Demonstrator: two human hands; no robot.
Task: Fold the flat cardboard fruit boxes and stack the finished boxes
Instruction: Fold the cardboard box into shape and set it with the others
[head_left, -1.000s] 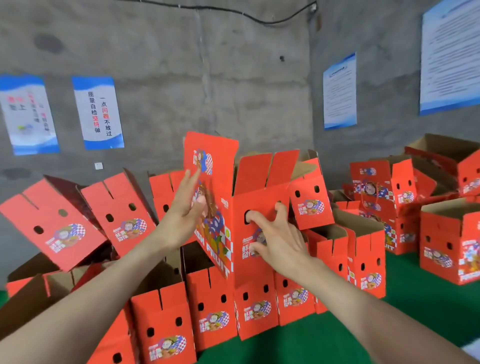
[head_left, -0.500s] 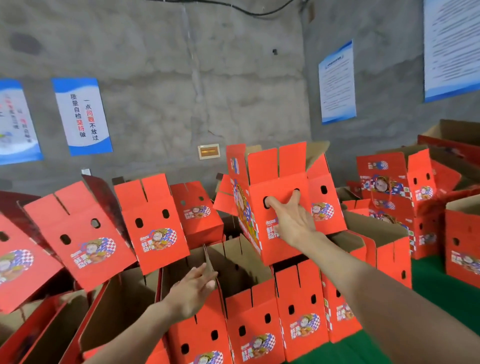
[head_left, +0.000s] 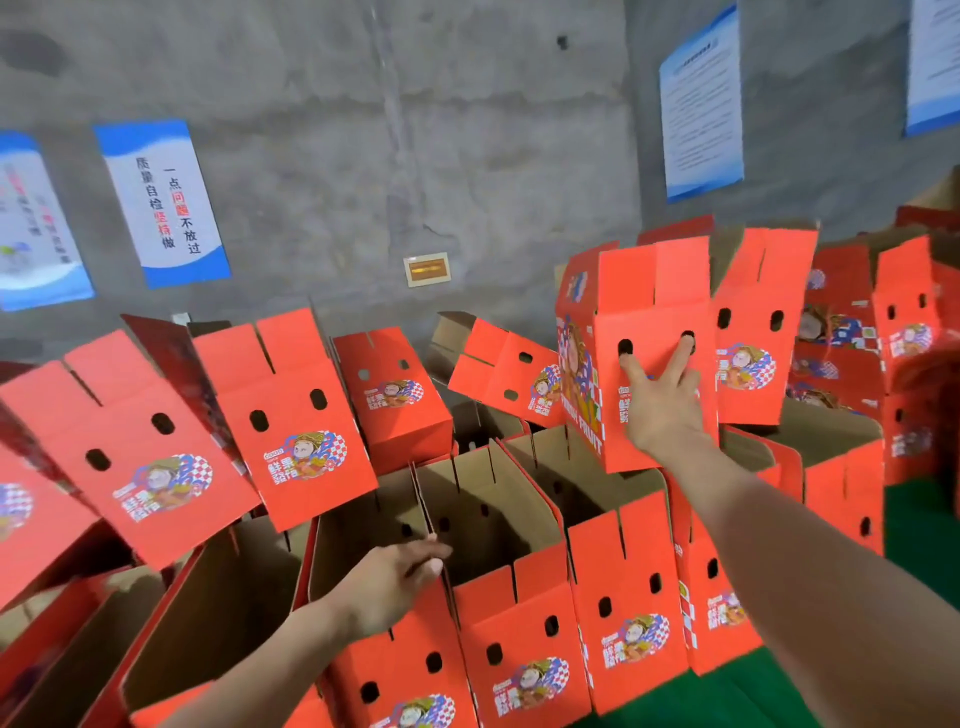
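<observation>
Boxes everywhere, all red, and the right hand (head_left: 662, 410) has one up in the air at the right. That's the held box (head_left: 654, 291), folded up, top flaps standing open, narrow end facing us. The thumb and one finger (head_left: 680, 358) are poked into the two vent holes on that end, clamping the card between them. The box hangs above the near row (head_left: 628, 597), just beside another raised box (head_left: 753, 322) on its right.

Low in the centre, the left hand (head_left: 395, 582) curls round the top edge of a flap on an open box (head_left: 415, 670) in that row, fingers pinching the card. The hands are well apart, one high right, one low centre.

The near row stands upright with tops open, showing shadowed brown insides. The red fronts carry two holes and a cartoon print. At the left, leaning boxes (head_left: 291, 410) tip over the row, and a far box (head_left: 395, 395) sits behind them. More boxes are stacked at the far right (head_left: 904, 332), but blurred.

A strip of green floor (head_left: 914, 545) shows at the right. Behind it all is a grey concrete wall (head_left: 337, 156), with a blue-and-white poster (head_left: 161, 202) on the left, a blue-edged notice (head_left: 701, 104) on the right, and a small wall plate (head_left: 427, 269) between them.
</observation>
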